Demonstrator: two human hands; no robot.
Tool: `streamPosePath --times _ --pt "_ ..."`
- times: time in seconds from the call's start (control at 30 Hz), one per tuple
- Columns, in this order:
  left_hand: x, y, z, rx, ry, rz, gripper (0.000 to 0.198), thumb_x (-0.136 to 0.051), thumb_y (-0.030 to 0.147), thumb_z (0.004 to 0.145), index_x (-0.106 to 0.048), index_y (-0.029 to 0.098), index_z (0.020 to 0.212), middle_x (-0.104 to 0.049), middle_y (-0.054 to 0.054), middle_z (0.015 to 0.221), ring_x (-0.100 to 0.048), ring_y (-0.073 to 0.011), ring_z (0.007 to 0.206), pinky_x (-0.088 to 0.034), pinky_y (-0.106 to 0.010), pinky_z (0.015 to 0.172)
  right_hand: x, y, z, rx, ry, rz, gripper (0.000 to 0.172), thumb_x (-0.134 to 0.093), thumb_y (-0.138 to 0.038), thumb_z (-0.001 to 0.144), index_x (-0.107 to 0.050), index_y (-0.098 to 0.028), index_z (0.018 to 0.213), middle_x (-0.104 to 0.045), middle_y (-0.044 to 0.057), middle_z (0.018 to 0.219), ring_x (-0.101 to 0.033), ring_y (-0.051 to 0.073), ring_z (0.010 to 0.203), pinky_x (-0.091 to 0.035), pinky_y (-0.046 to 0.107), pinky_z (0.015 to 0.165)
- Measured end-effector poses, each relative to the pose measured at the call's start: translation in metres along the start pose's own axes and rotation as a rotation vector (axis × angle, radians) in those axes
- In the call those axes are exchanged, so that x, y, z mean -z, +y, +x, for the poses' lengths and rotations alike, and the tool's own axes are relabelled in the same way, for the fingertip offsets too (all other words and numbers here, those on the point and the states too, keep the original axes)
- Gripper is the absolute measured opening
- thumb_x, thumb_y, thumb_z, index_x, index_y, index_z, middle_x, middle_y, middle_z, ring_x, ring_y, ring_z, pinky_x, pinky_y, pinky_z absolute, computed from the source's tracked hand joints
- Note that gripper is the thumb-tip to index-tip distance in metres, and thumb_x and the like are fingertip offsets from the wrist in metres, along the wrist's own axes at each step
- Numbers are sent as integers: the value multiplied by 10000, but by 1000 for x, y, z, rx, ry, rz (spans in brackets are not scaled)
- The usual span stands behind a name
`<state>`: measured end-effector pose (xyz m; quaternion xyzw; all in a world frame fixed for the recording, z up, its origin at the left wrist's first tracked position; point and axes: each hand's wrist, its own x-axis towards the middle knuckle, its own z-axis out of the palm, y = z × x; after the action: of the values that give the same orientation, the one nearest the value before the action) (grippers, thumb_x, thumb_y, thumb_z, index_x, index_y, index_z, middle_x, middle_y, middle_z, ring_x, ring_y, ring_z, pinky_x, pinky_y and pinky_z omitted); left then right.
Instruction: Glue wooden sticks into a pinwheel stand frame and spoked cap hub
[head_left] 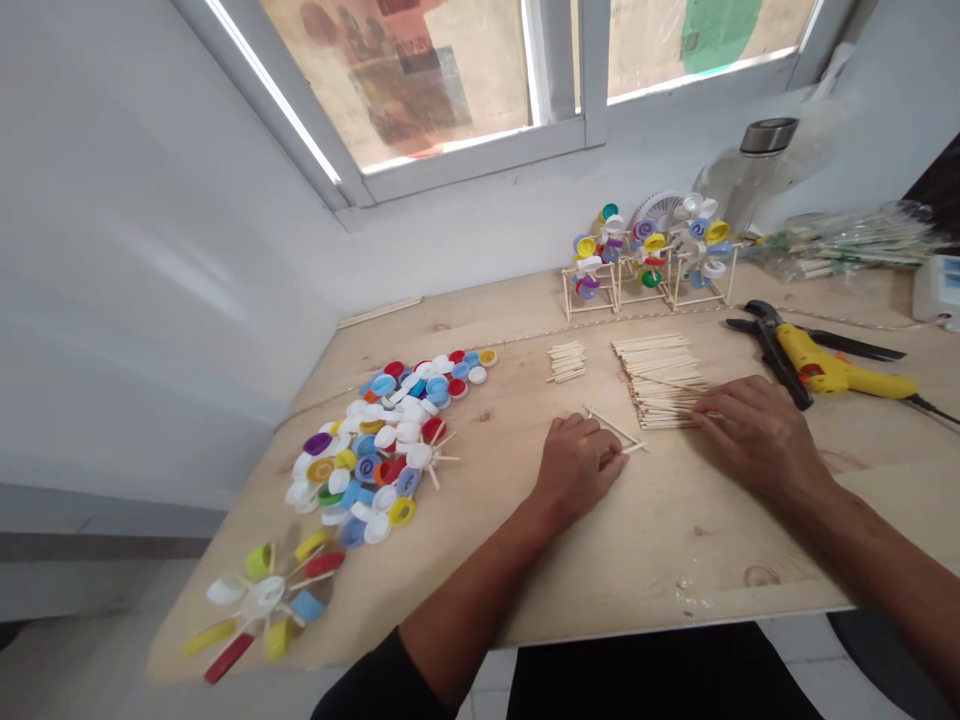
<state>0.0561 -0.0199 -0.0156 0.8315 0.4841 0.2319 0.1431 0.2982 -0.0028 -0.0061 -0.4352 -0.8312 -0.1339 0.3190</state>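
Note:
My left hand (576,462) is closed at the middle of the wooden table. Its fingertips pinch the end of a small frame of thin wooden sticks (611,425), which lies partly under the hand. To its right, my right hand (754,430) has its thumb and fingers together at the right edge of a pile of long wooden sticks (664,375). Whether a single stick is between those fingers is hard to make out. A smaller bundle of short sticks (566,362) lies just left of the pile.
Bottle caps (409,410) in many colours spread over the left side. A cap wheel (264,598) lies near the front left corner. Wheel models on stick stands (645,265) line the back. At right are a yellow glue gun (832,372), black-handled cutters (769,325) and bagged sticks (847,245).

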Motion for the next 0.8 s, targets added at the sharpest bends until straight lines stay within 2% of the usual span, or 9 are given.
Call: streamPosePath --times 0.13,0.3,0.37,0.47,0.7,0.8 --pt "9 -2 2 21 16 -33 59 -686 254 735 -670 203 759 -652 -21 706 -560 -179 765 -390 -334 748 0 -1 0 -6 13 5 10 -616 -193 806 -621 -190 798 -672 41 805 -560 184 752 -417 335 709" --pt "37 -19 4 190 203 -133 106 -582 245 801 -657 188 752 -647 -15 703 -566 -147 707 -427 -297 727 1 0 -1 -7 15 9 7 -610 -198 805 -616 -202 803 -665 40 809 -561 189 767 -407 335 696" --pt "47 -26 3 243 222 -170 110 -562 217 798 -648 178 743 -657 -14 721 -573 -137 699 -441 -279 706 0 1 -1 -3 7 12 12 -606 -197 804 -614 -206 806 -665 41 810 -562 192 768 -405 334 683" --pt "56 -31 0 274 149 -173 107 -552 184 778 -646 179 729 -669 -5 730 -584 -129 693 -446 -254 674 0 2 -2 -1 17 8 11 -611 -200 801 -611 -211 804 -666 43 810 -569 201 769 -406 343 680" --pt "64 -22 -3 223 -185 -18 168 -508 111 736 -656 190 737 -672 4 723 -583 -133 658 -411 -237 617 1 0 -1 2 51 6 16 -612 -198 800 -617 -198 785 -666 55 787 -572 208 752 -413 355 687" --pt "64 -23 -6 204 -246 1 201 -493 81 713 -657 191 746 -659 9 700 -572 -131 641 -402 -236 616 2 -2 1 5 45 29 12 -610 -197 802 -619 -199 794 -668 54 788 -574 209 756 -411 363 705"
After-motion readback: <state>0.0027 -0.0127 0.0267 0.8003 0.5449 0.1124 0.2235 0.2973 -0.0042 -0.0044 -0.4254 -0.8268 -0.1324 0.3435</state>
